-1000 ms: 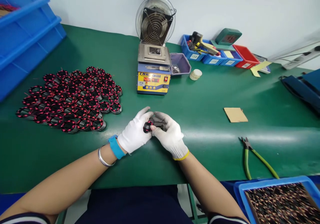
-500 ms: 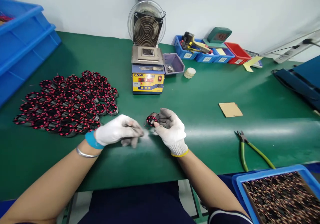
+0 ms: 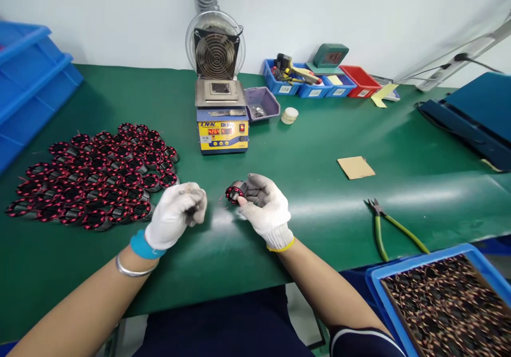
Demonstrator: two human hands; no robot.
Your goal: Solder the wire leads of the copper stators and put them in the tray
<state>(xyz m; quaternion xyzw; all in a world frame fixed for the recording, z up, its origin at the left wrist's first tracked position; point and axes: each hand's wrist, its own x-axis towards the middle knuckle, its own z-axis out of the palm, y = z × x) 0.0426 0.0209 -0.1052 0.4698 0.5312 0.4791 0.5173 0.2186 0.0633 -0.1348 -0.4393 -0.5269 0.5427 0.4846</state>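
Dozens of wound coils (image 3: 96,173) left, solder pot (image 3: 222,117) beyond — pliers (image 3: 389,229) right.

"CM 65" on solder pot (image 3: 222,131)

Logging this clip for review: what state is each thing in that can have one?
Left hand: gloved, fingers curled, nothing visibly held.
Right hand: gloved, grip closed on wound coil.
Coil pile: lying flat on the mat, untouched.
Solder pot: on, display lit.
Cutters: lying on the mat, unused.
Blue tray: open, full of parts.
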